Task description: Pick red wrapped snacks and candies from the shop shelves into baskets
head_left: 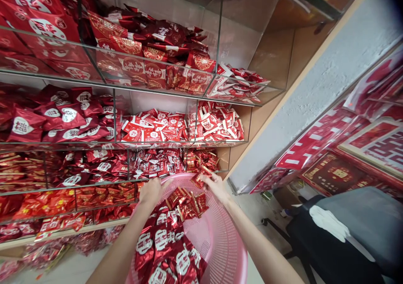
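A pink plastic basket (225, 238) is in front of me, tilted towards the shelves. Its far left rim is gripped by my left hand (151, 194), the thumb lying over the edge. My right hand (218, 186) pinches a small red and gold packet (200, 176) above the far right rim. Inside the basket, shiny dark red packets with white labels (162, 238) fill the left and near side. Smaller red and gold packets (190, 204) lie towards the far side. Similar small packets (203, 160) sit in the shelf compartment just beyond my right hand.
Glass-fronted shelves (163, 92) hold red packets in divided compartments. To the right are a grey wall (302, 91), red printed decorations (315, 137) and a dark office chair (336, 242) with a white glove (329, 222) on it. Plastic-wrapped bundles (47, 252) lie under the lowest shelf.
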Demonstrator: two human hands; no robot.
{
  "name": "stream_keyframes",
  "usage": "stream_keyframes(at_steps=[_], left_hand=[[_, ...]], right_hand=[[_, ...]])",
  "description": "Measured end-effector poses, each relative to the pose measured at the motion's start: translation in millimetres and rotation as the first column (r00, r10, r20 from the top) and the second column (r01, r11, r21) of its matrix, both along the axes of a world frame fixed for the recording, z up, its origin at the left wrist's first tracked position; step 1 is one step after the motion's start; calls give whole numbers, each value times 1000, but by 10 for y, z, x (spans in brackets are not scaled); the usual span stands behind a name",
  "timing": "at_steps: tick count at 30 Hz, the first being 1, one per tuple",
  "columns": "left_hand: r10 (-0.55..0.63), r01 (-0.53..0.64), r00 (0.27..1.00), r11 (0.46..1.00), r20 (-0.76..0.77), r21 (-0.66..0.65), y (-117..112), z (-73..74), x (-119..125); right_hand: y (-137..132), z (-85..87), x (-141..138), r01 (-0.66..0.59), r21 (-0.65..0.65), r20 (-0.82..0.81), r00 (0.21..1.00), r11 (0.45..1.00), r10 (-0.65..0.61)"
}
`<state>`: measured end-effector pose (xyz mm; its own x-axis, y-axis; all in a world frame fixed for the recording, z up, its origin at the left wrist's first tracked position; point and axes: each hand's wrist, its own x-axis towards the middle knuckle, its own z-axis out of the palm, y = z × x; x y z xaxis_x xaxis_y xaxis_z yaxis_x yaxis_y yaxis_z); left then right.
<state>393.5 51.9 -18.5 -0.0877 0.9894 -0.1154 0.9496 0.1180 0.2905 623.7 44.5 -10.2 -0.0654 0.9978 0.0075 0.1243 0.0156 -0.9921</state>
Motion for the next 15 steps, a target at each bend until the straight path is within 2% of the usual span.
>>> stream_keyframes(at_steps=[1,2,3,5,7,8,9,11,13,15], left_hand=[[2,-2,1000,1000,3,-4,1,-1,2],[4,-4,1000,1000,2,-4,3,-3,3],[3,-3,1000,1000,1,-3,4,-6,6],[1,-1,1000,1000,-4,-1,5,-12,9],[3,-3,1000,1000,-9,4,4,-18,12],[5,-5,1000,1000,-13,7,2,-21,12],[4,-4,1000,1000,-16,11,0,-24,11],[-2,3,1000,1000,-16,16,-4,-30,8],[-10,10,1000,1000,-11,18,-4,-35,3],[-9,9,1000,1000,-11,16,-1,-39,-2]], right_hand=[[-29,4,25,-32,80,194,981,996,16],[-64,3,48,-81,149,398,917,986,16],[-99,-4,64,-144,193,589,808,971,3],[-162,-31,63,-250,183,859,511,951,-31],[-198,-68,5,-282,116,966,255,952,-42],[-203,-86,-43,-290,87,984,173,953,-37],[-200,-103,-99,-295,67,992,120,953,-33],[-181,-133,-210,-303,44,997,69,952,-24],[-158,-168,-286,-308,24,998,59,951,-6],[-141,-218,-298,-319,9,996,87,948,20]])
